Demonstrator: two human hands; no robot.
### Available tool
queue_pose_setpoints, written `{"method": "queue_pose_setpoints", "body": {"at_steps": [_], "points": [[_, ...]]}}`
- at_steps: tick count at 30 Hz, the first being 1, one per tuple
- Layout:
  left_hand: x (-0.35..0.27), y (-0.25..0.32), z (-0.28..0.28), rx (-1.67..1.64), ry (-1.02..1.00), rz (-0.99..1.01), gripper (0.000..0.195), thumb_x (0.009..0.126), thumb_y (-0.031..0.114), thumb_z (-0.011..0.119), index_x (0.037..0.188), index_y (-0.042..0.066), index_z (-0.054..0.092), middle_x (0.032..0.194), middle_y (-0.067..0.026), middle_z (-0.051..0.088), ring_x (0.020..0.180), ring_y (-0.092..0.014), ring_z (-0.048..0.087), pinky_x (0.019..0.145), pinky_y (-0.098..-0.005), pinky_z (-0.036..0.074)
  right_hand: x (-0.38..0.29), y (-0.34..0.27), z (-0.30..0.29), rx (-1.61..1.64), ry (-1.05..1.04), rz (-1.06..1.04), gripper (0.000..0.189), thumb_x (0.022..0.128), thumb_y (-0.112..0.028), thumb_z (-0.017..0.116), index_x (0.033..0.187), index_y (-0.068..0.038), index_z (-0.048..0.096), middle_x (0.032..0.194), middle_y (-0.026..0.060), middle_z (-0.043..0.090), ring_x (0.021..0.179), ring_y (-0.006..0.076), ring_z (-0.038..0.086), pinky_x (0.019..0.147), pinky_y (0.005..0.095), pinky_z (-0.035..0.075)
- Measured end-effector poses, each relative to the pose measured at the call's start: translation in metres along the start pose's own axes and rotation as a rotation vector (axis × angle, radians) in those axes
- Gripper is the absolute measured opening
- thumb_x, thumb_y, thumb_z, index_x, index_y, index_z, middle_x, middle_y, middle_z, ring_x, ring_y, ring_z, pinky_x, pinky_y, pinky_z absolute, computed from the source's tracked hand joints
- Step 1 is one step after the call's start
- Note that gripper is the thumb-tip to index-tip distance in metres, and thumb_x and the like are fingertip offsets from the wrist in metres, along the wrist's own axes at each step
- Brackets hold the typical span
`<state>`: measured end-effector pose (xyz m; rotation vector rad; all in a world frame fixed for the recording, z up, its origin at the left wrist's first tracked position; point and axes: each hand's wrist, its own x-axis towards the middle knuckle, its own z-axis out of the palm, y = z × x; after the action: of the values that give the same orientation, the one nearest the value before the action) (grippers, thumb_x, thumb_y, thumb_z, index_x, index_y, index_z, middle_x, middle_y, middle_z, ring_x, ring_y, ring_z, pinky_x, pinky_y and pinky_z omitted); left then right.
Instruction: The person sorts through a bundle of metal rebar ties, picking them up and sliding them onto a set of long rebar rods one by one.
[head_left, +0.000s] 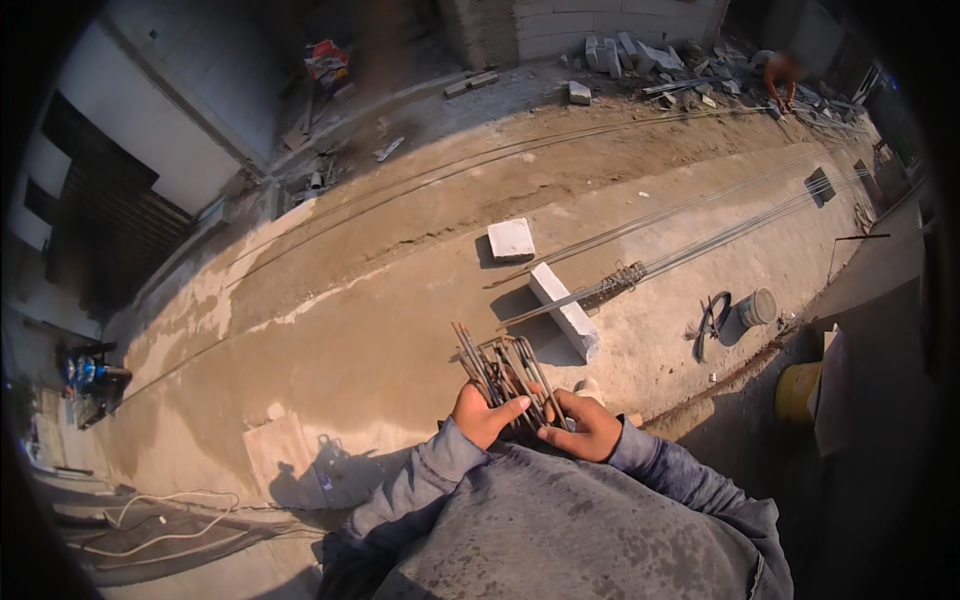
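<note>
A bundle of bent steel rebar stirrups (506, 367) is held close in front of my body. My left hand (484, 416) grips its left side, thumb laid across the rods. On the right side my right hand (589, 429) has its thumb and fingers around the rods. Just beyond the bundle, a white concrete block (564, 311) lies on the ground under the ends of long steel rebars (697, 245). Around those bars sits a cluster of more stirrups (624, 277). A second white block (511, 240) stands farther left.
At right are a bucket (757, 307), a bunch of dark ties or wire (709, 322) and a yellow container (796, 394). A person (781, 75) bends over bars at the far right, near broken blocks (630, 56). A motorcycle (91, 375) stands far left, above a pale cable (172, 525).
</note>
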<state>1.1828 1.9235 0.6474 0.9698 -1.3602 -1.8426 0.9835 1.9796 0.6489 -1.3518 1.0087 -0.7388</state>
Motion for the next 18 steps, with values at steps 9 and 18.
{"method": "queue_pose_setpoints", "body": {"at_steps": [9, 18], "points": [[-0.003, -0.003, -0.002, -0.261, 0.129, -0.070, 0.024, 0.080, 0.002, 0.063, 0.102, 0.000, 0.054, 0.083, -0.0059, 0.061, 0.076, -0.014, 0.060, 0.070, -0.0280, 0.049, 0.012, 0.004, 0.016, 0.473, 0.076, 0.015, 0.013, 0.091, -0.013, 0.052, 0.097, -0.005, 0.044, 0.081, 0.0003, 0.051, 0.074, 0.0072, 0.049, 0.066, 0.0220, 0.041], [-0.013, -0.002, -0.019, -0.407, 0.072, -0.157, 0.029, 0.078, 0.003, 0.064, 0.105, -0.002, 0.053, 0.077, -0.0100, 0.061, 0.071, -0.018, 0.061, 0.068, -0.0308, 0.050, 0.031, 0.002, 0.006, 0.900, 0.641, -0.119, 0.028, 0.088, -0.009, 0.053, 0.113, -0.006, 0.039, 0.077, 0.0037, 0.049, 0.054, 0.0136, 0.048, 0.051, 0.0285, 0.041]]}}
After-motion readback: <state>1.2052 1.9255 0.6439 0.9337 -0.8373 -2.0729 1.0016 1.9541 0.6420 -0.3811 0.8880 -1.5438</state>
